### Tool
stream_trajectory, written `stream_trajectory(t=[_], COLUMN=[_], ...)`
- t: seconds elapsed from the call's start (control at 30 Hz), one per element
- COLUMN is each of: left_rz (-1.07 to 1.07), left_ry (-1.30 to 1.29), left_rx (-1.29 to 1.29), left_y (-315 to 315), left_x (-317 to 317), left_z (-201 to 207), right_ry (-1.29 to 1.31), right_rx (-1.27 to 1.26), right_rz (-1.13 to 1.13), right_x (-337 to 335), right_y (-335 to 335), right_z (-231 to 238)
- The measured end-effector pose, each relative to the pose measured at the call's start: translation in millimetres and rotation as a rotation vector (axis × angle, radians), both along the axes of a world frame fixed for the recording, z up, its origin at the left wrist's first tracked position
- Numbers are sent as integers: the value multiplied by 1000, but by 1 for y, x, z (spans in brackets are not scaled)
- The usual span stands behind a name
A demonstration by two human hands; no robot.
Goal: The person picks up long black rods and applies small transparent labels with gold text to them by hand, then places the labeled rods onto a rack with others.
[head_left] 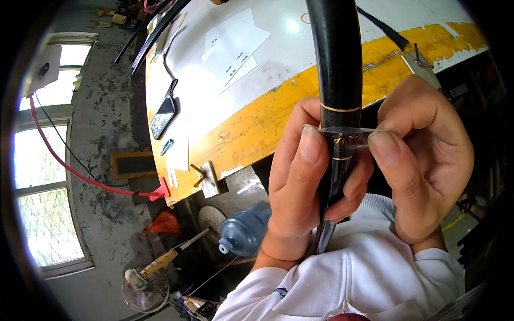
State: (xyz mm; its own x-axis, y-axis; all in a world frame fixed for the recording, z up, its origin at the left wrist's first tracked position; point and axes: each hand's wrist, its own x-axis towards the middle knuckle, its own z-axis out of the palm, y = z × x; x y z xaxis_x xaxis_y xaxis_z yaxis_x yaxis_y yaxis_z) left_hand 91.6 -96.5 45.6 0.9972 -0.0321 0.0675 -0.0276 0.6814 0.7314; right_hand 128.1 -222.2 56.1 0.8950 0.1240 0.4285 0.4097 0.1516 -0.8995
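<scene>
A long, glossy black tapered piece (338,59) with thin gold rings runs from the table's side down toward my body; its exact kind I cannot tell. My left hand (297,182) is closed around it from the left, fingers curling behind and below. Across its face lies a small clear film strip (348,138) with gold lettering, between the two gold rings. My left thumb presses at the strip's left end. The right end is pinched between thumb and finger of my right hand (428,155).
The white table (289,32) has a worn yellow border and carries paper sheets (241,45) and a phone (163,117). Metal clamps (206,179) sit at its edge. Below stand a blue water bottle (246,230) and a fan (145,289). A red hose (75,171) hangs by the windows.
</scene>
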Motion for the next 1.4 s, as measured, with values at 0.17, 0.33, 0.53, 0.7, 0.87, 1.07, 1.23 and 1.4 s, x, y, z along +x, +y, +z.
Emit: stream_trajectory(t=[0.17, 0.33, 0.53, 0.7, 0.87, 1.07, 1.23, 1.4], left_rz=[55, -19, -98, -111, -106, -123, -120, -88], left_ry=[33, -46, -63, -62, -34, -108, -86, -28], left_rx=[37, 28, -110, -135, -175, -105, -108, -128], left_y=[-6, -2, -1, -1, -3, -3, -2, -4], left_x=[-2, -1, 0, -1, -3, 2, 0, -2], left_z=[5, 0, -6, -4, -2, -8, -9, -2], right_ry=[-63, -50, -97, -7, -29, -27, 63, 86], right_rx=[62, 31, -23, 3, 74, 153, 74, 166], right_rz=[-78, -88, -24, 5, -27, -33, 91, 89], right_x=[-2, -5, 1, -2, -4, -6, -3, 0], right_y=[6, 7, 0, 2, 10, 14, 3, 7], right_z=[-14, -8, -13, -1, -9, -12, -3, -2])
